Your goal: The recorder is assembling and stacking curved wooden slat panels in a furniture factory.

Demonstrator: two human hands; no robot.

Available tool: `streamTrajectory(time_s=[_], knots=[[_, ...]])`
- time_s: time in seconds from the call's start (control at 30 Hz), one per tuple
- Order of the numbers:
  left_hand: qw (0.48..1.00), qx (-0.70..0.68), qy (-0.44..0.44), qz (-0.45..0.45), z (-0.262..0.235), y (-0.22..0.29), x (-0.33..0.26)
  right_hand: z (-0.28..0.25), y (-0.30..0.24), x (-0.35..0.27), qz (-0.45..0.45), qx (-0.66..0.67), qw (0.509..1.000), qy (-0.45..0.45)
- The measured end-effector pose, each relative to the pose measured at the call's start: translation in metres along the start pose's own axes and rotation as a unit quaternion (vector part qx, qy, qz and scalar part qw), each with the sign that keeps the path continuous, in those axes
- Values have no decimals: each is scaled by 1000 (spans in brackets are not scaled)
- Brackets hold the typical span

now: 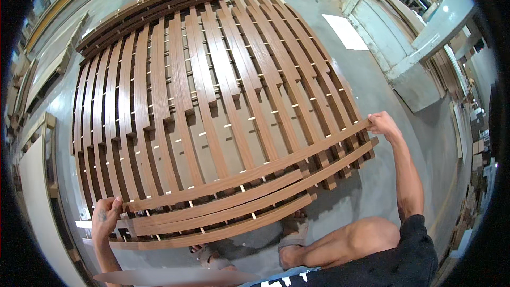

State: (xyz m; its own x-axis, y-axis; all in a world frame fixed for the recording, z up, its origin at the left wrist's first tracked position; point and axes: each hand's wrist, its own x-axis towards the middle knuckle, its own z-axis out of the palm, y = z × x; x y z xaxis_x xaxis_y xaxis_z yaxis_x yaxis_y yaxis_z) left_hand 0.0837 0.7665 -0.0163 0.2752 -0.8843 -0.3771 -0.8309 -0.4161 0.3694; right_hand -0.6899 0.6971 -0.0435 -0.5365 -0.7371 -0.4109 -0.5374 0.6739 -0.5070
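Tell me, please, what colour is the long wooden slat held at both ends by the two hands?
The long wooden slat is reddish-brown with wood grain, seen best in the head view.

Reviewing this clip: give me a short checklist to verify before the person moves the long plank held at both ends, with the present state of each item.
1. Left hand grips one end of the long brown wood-grain plank: ok.
2. Right hand grips the other end: ok.
3. Plank lies crosswise over the stacked brown wooden slats: ok.
4. Sandalled feet stand beside the stack on the grey concrete floor, not under it: ok.
5. Small pale spacer pieces all seated between layers: cannot tell.
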Motion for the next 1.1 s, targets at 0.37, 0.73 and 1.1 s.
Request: streamTrajectory(time_s=[0.37,0.73,1.1], knots=[[1000,9,-27,10,-6,-2,0,4,-3,4,-11,-15,1000,8],[971,65,75,218,-7,68,90,28,-112,50,-249,-236,931,128],[934,169,204,241,55,122,297,225,-432,30,-573,-281,758,-130]])
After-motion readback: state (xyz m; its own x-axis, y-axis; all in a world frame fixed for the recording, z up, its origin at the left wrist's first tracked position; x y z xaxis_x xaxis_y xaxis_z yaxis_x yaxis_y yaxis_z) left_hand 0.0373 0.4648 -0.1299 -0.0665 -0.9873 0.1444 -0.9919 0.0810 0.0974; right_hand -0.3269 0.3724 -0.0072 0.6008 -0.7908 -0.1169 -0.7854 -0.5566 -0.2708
